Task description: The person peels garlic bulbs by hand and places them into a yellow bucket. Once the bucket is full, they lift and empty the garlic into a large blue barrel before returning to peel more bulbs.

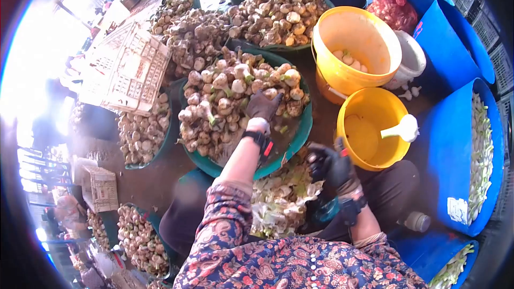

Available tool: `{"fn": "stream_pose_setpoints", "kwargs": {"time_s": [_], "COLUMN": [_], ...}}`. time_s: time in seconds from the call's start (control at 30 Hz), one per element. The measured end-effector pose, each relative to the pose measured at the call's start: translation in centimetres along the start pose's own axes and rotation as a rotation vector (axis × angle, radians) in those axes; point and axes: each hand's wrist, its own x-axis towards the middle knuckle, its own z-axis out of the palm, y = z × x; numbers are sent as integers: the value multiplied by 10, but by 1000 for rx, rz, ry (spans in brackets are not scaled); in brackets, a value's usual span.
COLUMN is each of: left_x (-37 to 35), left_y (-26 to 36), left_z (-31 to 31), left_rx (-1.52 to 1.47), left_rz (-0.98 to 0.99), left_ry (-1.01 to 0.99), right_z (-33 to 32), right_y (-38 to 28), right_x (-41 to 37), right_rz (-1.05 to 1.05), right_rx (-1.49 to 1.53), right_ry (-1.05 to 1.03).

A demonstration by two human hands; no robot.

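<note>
My left hand (263, 106), in a dark glove, reaches into a green tub (306, 128) heaped with soil-stained garlic bulbs (225, 93). Its fingers curl around a bulb at the heap's right side. My right hand (331, 167), also dark-gloved, is raised beside the lower yellow bucket (369, 152); the fingers are apart, and a small red patch shows near an upright fingertip. A clean white garlic bulb (408, 128) with a short stem overlaps the bucket's right rim. Below the tub, between my legs, lies a pile of garlic skins and trimmings (278, 195).
A larger yellow bucket (326, 37) holds several white bulbs. Blue barrels (455, 144) line the right side, some containing trimmed garlic. More garlic heaps (278, 13) stand ahead. White crates (126, 69) are at left, and a red net bag (393, 8) sits at the back.
</note>
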Motion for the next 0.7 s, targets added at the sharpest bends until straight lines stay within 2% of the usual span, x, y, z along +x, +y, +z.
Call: {"fn": "stream_pose_setpoints", "kwargs": {"time_s": [0.07, 0.1, 0.2, 0.23, 0.27, 0.3, 0.33, 0.37, 0.4, 0.47, 0.5, 0.6, 0.63, 0.7], "left_x": [24, 29, 34, 15, 10, -28, -58, -93, -117, -171, -185, -209, -211, -217], "left_y": [5, 1, -24, -32, -50, -49, -57, -52, -61, -46, -44, -50, -58, -47], "left_z": [17, 28, 33, 35, 47, 22, 25, 7, 14, -13, -21, -29, -22, -50], "left_rx": [10, -20, -250, -751, -881, -1166, -1418, -1453, -1429, -1271, -1173, -892, -685, -437], "left_rz": [-53, -46, -101, 73, -221, -225, -287, -276, -42, -115, -30, 185, 359, 508], "left_ry": [-76, 47, -105, -43, -325, -515, -600, -656, -681, -609, -549, -406, -248, -168], "right_z": [1, 1, -4, -5, -3, -1, 2, 6, 5, 1, 3, 19, 18, 20], "right_y": [15, 17, 30, 34, 36, 40, 44, 48, 52, 56, 54, 51, 56, 51], "right_x": [5, 9, 20, 23, 25, 25, 26, 28, 26, 26, 21, 7, 7, 1], "right_rz": [88, 134, 123, 129, 96, 68, 42, -8, -95, -279, -276, -255, -396, -382], "right_rx": [-110, -164, -280, -257, -272, -286, -302, -245, -302, -429, -375, -689, -814, -886], "right_ry": [48, 72, 70, 83, 126, 172, 217, 284, 307, 342, 304, 367, 363, 290]}}
